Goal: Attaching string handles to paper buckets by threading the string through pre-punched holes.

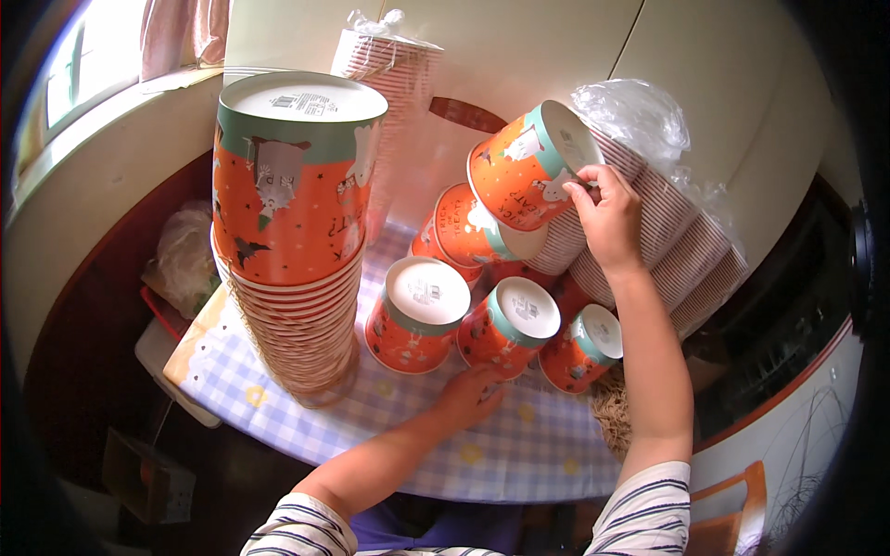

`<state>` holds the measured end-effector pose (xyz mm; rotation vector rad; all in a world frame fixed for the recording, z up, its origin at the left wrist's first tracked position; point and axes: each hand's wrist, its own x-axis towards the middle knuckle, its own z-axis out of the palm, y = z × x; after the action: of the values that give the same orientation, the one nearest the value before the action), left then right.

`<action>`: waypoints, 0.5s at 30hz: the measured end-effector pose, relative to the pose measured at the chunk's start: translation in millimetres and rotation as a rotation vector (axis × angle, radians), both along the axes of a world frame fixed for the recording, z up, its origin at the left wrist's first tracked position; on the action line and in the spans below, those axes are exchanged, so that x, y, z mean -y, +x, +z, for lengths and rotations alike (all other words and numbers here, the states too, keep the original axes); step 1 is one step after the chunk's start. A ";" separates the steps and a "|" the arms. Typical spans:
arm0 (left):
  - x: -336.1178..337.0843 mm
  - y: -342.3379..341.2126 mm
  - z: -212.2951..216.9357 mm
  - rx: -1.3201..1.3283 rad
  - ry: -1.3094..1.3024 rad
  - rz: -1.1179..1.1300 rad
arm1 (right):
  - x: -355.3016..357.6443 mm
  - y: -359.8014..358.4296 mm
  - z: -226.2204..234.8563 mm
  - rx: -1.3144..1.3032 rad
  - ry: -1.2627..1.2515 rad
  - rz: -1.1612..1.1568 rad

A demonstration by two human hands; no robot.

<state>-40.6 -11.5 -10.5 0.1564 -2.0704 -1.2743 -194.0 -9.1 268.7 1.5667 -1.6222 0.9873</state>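
My right hand is raised at the right, thumb and fingers pinched at the base edge of a tilted orange paper bucket with a teal band. That bucket rests against another tilted bucket beneath it. My left hand is low over the table, fingers curled together by the lower front of an upside-down bucket; anything in them is too small to make out. Two more upturned buckets flank it, a left one and a right one.
A tall stack of nested buckets with tan cords hanging down stands at the left. Bagged stacks rise behind, one pale stack and several leaning stacks at the right. A tan cord bundle lies on the checked tablecloth.
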 end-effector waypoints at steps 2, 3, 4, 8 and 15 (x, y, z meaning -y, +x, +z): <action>0.8 1.0 3.3 0.084 -0.036 -0.031 | -2.7 -0.6 2.7 -0.040 -0.033 0.005; -0.1 0.5 2.7 0.082 -0.036 -0.033 | -6.5 1.9 6.9 -0.091 -0.083 0.007; -2.3 -1.3 1.3 0.088 -0.008 -0.043 | -11.8 5.3 12.1 -0.143 -0.133 0.005; -1.5 -0.8 -2.5 0.074 -0.019 -0.040 | -46.0 32.2 25.5 -0.023 -0.184 0.022; -1.5 -1.1 -6.6 -0.017 -0.073 -0.014 | -122.8 66.7 7.4 0.167 -0.040 -0.006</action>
<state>-41.7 -9.9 -17.1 0.0980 -2.1038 -1.2019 -127.3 113.7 276.1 1.4858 -1.7073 1.1673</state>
